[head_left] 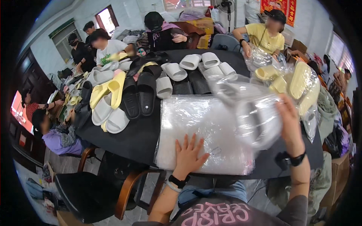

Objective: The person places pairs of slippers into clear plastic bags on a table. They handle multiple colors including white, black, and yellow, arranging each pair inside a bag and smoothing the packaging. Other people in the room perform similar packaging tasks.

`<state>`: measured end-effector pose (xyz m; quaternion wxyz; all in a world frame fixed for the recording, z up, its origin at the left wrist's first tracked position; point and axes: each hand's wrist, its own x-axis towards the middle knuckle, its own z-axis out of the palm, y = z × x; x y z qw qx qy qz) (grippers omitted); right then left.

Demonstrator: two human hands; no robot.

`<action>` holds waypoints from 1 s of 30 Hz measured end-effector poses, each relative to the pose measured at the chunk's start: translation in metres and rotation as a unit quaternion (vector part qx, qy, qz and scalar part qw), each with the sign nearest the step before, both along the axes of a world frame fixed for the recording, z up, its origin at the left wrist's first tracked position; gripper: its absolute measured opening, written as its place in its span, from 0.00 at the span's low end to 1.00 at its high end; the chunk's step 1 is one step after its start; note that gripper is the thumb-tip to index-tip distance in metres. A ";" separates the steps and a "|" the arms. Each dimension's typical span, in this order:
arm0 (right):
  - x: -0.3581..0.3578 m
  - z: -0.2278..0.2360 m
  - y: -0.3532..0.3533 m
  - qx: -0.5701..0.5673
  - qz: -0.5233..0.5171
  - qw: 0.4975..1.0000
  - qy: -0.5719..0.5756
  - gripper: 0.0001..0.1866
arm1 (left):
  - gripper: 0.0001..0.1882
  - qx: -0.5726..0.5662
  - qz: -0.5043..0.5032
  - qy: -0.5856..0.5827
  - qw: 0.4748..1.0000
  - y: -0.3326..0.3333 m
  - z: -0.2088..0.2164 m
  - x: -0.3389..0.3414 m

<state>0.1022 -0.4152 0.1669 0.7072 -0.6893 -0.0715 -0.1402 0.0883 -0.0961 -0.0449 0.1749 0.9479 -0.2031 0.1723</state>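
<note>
My left hand point(189, 155) lies flat with fingers spread on a stack of clear plastic bags point(183, 122) at the table's near edge. Above the stack's right side, my right hand point(290, 122) grips a clear bag of grey slippers point(258, 120); motion blurs the bag somewhat. The fingertips of that hand are partly hidden by the film. Just beyond the stack are loose pairs: light grey slippers point(164, 87), black slippers point(145, 93) and yellow slippers point(115, 89).
Bagged yellow slippers point(299, 79) are piled at the right of the black table point(137, 141). Across it, a person in yellow point(266, 37) handles clear bags; other people sit around. A black armchair point(88, 194) stands at my left, and a cardboard box point(338, 177) at the right.
</note>
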 end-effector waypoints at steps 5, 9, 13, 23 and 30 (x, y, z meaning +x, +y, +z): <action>-0.010 -0.057 0.097 -0.286 0.138 0.944 -0.088 0.23 | 0.33 -0.001 -0.069 -0.025 0.997 0.011 -0.038 0.008; -0.020 -0.109 0.118 -0.506 0.102 0.837 -0.183 0.25 | 0.33 -0.077 -0.084 0.127 0.985 0.019 -0.051 0.004; -0.026 -0.137 0.104 -0.548 -0.045 0.822 -0.148 0.29 | 0.30 -0.339 -0.130 0.204 0.909 0.009 -0.041 0.003; -0.068 -0.173 0.048 -0.536 -0.048 0.842 -0.035 0.29 | 0.27 -0.067 -0.027 0.177 0.981 0.021 0.013 -0.002; -0.082 -0.179 0.044 -0.441 -0.131 0.878 -0.132 0.07 | 0.27 -0.065 -0.024 0.172 0.983 0.029 0.006 -0.004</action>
